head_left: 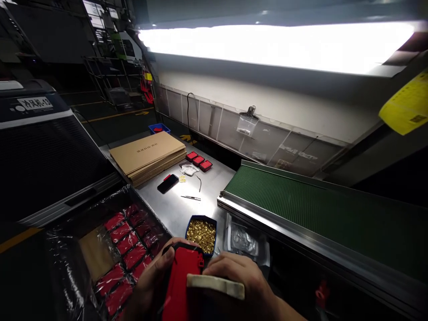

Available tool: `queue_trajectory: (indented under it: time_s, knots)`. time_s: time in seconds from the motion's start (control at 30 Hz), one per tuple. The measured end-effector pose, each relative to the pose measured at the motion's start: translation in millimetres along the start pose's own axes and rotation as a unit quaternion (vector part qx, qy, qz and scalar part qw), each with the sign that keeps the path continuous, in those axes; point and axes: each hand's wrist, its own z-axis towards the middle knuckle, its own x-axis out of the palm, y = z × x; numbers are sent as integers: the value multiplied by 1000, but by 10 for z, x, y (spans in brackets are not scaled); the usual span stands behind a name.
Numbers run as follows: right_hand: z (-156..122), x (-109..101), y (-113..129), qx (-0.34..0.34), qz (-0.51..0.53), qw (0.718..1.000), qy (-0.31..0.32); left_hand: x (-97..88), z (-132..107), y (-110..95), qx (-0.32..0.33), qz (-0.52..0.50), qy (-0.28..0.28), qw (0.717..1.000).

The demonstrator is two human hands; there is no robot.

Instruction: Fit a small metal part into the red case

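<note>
A red plastic case (182, 283) with dark edges is tilted up close to me, its lower part cut off by the frame. My left hand (152, 274) grips its left side, thumb along the edge. On the right side, my right hand (239, 272) has its fingers curled at the case's edge, near a small red latch-like part. A cream-coloured curved piece (216, 284) crosses from that hand onto the case; whether it is worn or held, I cannot tell. Just beyond stands a blue bin (216, 234) of small brass-coloured parts (200, 234).
A plastic-lined box (133, 196) of bagged red cases (127, 245) sits left. Flat cardboard (147, 151), a phone (168, 183), a pen (191, 198) and three red cases (199, 160) lie on the metal table (210, 191). A green conveyor (284, 187) runs along the right.
</note>
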Motion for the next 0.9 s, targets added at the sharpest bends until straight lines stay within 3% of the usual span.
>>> queue_trajectory:
  time_s: [0.13, 0.27, 0.37, 0.6, 0.67, 0.8, 0.9]
  knots:
    - [-50, 7, -25, -6, 35, 999, 20, -22, 17, 18, -6, 41, -13, 999]
    - [-75, 42, -42, 38, 19, 999, -10, -41, 35, 32, -10, 36, -11, 999]
    - [-21, 25, 3, 27, 34, 999, -20, -48, 66, 33, -15, 11, 1, 1000]
    - [-26, -207, 135, 169, 121, 970, -129, -61, 75, 34, -43, -50, 10, 998]
    - [-92, -192, 119, 171, 108, 972, -119, -50, 65, 57, -35, -49, -9, 998]
    - [-155, -81, 72, 132, 115, 984, -29, -14, 42, 115, -35, -53, -12, 998]
    - [-149, -22, 63, 109, 57, 992, -37, 12, -4, 131, -23, -13, -31, 999]
